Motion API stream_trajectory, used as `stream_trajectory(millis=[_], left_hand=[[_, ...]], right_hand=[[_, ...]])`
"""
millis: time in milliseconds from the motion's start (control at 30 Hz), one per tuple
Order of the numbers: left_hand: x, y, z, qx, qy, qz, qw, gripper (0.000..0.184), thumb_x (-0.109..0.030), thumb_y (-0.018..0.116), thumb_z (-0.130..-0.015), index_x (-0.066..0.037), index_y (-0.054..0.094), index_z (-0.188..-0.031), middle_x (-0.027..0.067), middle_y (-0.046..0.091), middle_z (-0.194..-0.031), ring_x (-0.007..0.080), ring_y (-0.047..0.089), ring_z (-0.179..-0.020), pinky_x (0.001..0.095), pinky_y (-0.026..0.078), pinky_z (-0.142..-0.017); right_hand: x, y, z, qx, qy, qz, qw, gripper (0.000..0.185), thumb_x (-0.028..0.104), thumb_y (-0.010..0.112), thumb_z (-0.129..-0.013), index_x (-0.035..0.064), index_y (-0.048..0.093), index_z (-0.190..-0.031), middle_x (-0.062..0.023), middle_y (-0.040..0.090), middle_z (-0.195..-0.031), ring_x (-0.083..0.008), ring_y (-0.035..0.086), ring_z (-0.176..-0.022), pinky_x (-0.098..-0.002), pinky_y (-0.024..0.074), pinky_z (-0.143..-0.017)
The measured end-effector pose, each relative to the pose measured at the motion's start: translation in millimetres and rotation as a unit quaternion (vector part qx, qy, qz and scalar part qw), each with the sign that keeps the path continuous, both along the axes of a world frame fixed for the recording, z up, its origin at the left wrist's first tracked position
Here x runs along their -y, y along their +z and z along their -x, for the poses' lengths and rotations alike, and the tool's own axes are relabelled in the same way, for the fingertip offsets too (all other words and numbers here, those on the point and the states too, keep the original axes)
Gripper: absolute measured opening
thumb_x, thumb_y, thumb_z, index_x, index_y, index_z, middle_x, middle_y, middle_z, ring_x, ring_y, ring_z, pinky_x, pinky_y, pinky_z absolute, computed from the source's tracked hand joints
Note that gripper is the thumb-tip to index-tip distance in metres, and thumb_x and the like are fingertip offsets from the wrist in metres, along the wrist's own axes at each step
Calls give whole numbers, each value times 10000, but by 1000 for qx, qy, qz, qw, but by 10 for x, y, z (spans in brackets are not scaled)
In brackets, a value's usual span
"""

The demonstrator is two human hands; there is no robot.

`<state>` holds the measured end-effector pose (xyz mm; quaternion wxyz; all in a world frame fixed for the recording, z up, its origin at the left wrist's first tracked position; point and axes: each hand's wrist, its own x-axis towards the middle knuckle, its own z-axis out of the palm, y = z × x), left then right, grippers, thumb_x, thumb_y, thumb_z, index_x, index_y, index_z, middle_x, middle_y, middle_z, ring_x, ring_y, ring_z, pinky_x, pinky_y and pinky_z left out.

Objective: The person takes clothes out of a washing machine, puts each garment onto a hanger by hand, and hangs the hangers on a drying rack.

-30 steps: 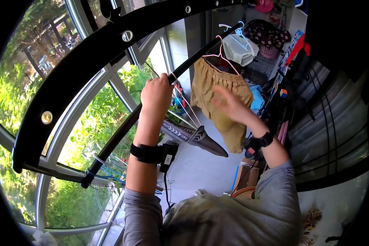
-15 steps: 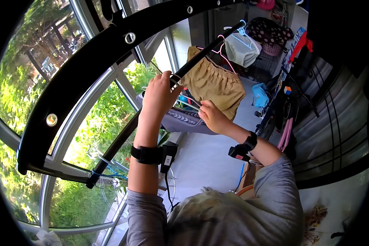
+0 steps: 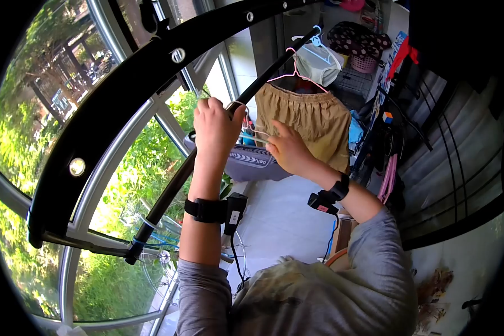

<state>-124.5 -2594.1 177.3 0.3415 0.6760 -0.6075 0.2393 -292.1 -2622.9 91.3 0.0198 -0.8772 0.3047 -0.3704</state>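
Observation:
My left hand (image 3: 215,127) is raised at the black pole (image 3: 269,73), its fingers closed around a pale hanger's hook at the pole. Below the hook, the hanger (image 3: 253,136) reaches toward my right hand (image 3: 291,150). The right hand's index finger and thumb stand apart near the hanger's end; whether they touch it is unclear. A dark grey garment with light lettering (image 3: 255,168) hangs below, its upper part partly hidden by my hands. Just beyond, tan shorts (image 3: 299,112) hang from a pink hanger (image 3: 295,70) on the same pole.
Farther along the pole hangs a pale garment (image 3: 316,66) on a blue hanger (image 3: 317,40). A curved black frame (image 3: 112,89) arches beside the windows at left. Against the right side are a pink basket (image 3: 364,64), a small colored cube (image 3: 387,117) and dark bars.
My right hand's fingers have loosened from a pinch on the hanger and spread apart. The tan shorts now face me more squarely. The left hand stays at the pole.

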Motion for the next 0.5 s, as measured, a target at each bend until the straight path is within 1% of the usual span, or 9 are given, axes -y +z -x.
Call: stream_trajectory(millis=[67, 133, 200, 233, 267, 300, 367, 433, 500], left_hand=[[87, -95, -74, 19, -3, 67, 998, 503, -403, 620, -741, 56, 540, -931, 266, 463, -1125, 392, 428, -1069, 477, 269, -959], [44, -39, -101, -34, -37, 1, 999, 457, -398, 622, -742, 12, 562, -933, 227, 470, -1122, 380, 411, -1102, 520, 213, -972], [63, -38, -127, -24, -6, 37, 999, 433, -397, 624, -742, -14, 569, -936, 212, 468, -1120, 362, 391, -1122, 552, 198, -961], [38, 8, -153, -69, -33, -11, 997, 425, -388, 622, -745, -16, 564, -943, 251, 435, -1162, 409, 314, -1181, 585, 156, -966], [36, -3, -155, -66, -35, -10, 997, 425, -388, 622, -745, -16, 564, -943, 251, 435, -1162, 409, 314, -1181, 585, 156, -966], [39, -40, -151, -42, -16, 24, 999, 425, -381, 619, -749, -10, 557, -946, 275, 408, -1188, 443, 268, -1200, 591, 133, -972], [50, -87, -131, -29, -12, 71, 997, 429, -368, 608, -758, 4, 540, -960, 335, 321, -1254, 520, 129, -1239, 612, 77, -980], [18, -76, -82, -26, -13, 42, 999, 402, -345, 577, -782, 1, 545, -985, 327, 294, -1285, 498, 85, -1266, 614, 62, -985], [-41, -39, -43, -11, -21, 6, 1000, 367, -325, 545, -804, -7, 560, -986, 313, 301, -1296, 474, 61, -1285, 607, 35, -996]], right_hand=[[-59, 16, -98, 16, -27, 46, 998, 171, 135, 541, -779, -26, 594, -803, -241, 421, -1209, -366, 365, -1142, -433, 279, -957], [-166, 108, -189, 17, -43, 120, 992, 161, 115, 546, -728, -38, 594, -718, -256, 421, -1202, -360, 365, -1144, -438, 277, -958], [-194, 113, -266, 12, -50, 91, 994, 151, 131, 586, -754, -19, 592, -767, -220, 377, -1252, -354, 345, -1153, -421, 278, -961], [-193, 114, -299, 7, -48, 79, 996, 147, 128, 582, -756, -19, 592, -761, -217, 388, -1243, -349, 354, -1142, -420, 285, -951], [-191, 120, -332, 3, -46, 67, 997, 144, 126, 579, -758, -18, 591, -756, -215, 398, -1233, -344, 362, -1130, -419, 293, -941], [-208, 122, -367, 16, -63, 83, 994, 118, 117, 566, -741, 3, 594, -721, -178, 471, -1114, -304, 420, -1037, -389, 335, -878], [-263, 154, -465, -31, -105, 85, 990, 107, 113, 558, -728, 15, 592, -703, -152, 482, -1037, -283, 436, -986, -370, 347, -840], [-320, 131, -571, -61, -144, 120, 980, 79, 101, 533, -687, 48, 580, -650, -91, 479, -862, -236, 461, -864, -327, 370, -735], [-331, -31, -641, -54, -124, 123, 983, 82, 96, 527, -688, 47, 575, -642, -91, 479, -851, -237, 464, -860, -330, 376, -721]])
